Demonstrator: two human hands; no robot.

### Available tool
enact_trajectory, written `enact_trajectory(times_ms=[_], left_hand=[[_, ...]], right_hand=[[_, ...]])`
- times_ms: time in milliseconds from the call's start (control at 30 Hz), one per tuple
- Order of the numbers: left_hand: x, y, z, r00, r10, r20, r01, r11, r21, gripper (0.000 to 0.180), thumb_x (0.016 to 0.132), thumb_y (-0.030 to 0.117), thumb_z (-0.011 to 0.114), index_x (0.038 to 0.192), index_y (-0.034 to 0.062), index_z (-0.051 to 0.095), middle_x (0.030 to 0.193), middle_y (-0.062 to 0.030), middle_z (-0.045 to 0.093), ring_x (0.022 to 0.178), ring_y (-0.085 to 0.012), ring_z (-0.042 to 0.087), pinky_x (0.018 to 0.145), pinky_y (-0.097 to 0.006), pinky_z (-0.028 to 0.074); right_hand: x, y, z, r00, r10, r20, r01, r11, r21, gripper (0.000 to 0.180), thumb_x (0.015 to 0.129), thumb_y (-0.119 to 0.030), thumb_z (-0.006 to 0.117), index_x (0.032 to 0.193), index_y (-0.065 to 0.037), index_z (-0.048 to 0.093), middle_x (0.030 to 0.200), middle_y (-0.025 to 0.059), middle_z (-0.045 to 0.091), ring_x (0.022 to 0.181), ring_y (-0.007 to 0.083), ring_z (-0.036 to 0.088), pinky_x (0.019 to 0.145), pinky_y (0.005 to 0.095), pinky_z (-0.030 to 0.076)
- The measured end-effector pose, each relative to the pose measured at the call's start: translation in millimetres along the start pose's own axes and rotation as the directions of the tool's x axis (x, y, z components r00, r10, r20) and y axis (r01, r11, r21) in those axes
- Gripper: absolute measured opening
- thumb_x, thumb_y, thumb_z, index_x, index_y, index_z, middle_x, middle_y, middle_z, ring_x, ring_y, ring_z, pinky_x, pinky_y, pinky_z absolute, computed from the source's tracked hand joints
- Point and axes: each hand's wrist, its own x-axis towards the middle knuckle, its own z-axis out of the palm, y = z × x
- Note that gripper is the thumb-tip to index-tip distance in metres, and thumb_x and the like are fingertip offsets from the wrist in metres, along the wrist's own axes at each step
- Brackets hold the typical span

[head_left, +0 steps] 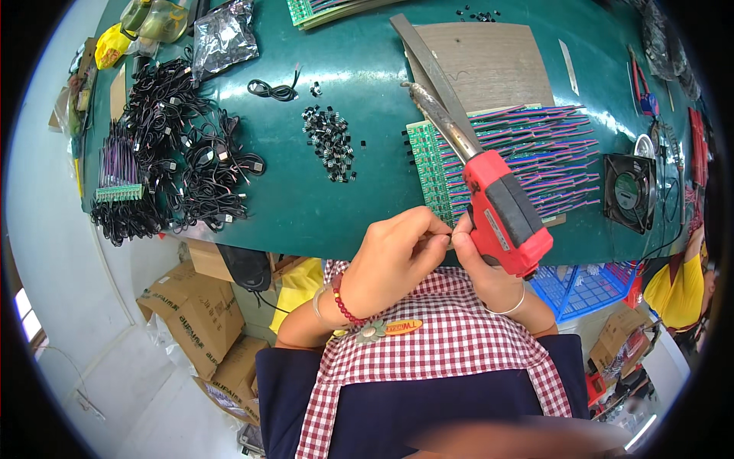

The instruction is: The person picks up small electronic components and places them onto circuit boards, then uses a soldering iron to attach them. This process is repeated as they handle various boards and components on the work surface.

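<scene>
My right hand (489,268) grips a red and black soldering gun (505,210) by its handle, with the long metal tip (436,115) pointing up over the table. My left hand (401,249) is closed in front of my chest, its fingertips pinched against the right hand's fingers near the gun's handle; whatever small thing they hold is hidden. Just beyond the hands lies a green circuit board panel (432,172) with rows of purple and red wires (554,153) fanning to the right.
A green table (352,206) carries a pile of small black parts (330,141), heaps of black cables (176,161), a green strip with purple wires (118,172), a brown board (489,65), a black fan (628,191). Cardboard boxes (195,314) and a blue crate (585,287) are below.
</scene>
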Motion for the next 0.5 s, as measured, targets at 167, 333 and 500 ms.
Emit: enact_trajectory(times_ms=[167,333,500], left_hand=[[17,-32,-9,0.964,-0.267,-0.020,0.244,0.907,-0.344,0.008,0.086,0.005,0.054,0.081,-0.0003,0.052,0.069,-0.0007,0.057,0.058,-0.0037,0.051,0.050,-0.018,0.041],[39,-59,-23,0.930,-0.361,0.066,0.351,0.822,-0.449,0.009,0.086,0.009,0.053,0.081,0.0016,0.052,0.068,-0.0026,0.056,0.052,-0.0043,0.048,0.046,-0.017,0.036],[46,-62,-23,0.903,-0.414,0.113,0.422,0.807,-0.413,0.010,0.085,0.010,0.054,0.079,0.0023,0.052,0.067,-0.0028,0.056,0.051,-0.0045,0.048,0.043,-0.017,0.034]], right_hand=[[-9,5,-12,0.992,0.107,-0.066,-0.097,0.986,0.133,0.019,0.085,-0.003,0.055,0.102,0.000,0.049,0.076,0.0035,0.052,0.069,0.0113,0.051,0.063,0.0260,0.042],[-32,30,-41,0.983,0.116,-0.145,-0.083,0.973,0.216,0.044,0.080,-0.006,0.059,0.120,0.003,0.042,0.066,0.0050,0.049,0.056,0.0121,0.047,0.053,0.0271,0.042],[-53,44,-57,0.972,0.214,-0.095,-0.169,0.924,0.344,0.022,0.077,0.003,0.060,0.098,0.002,0.056,0.077,0.0057,0.056,0.064,0.0121,0.054,0.057,0.0261,0.044]])
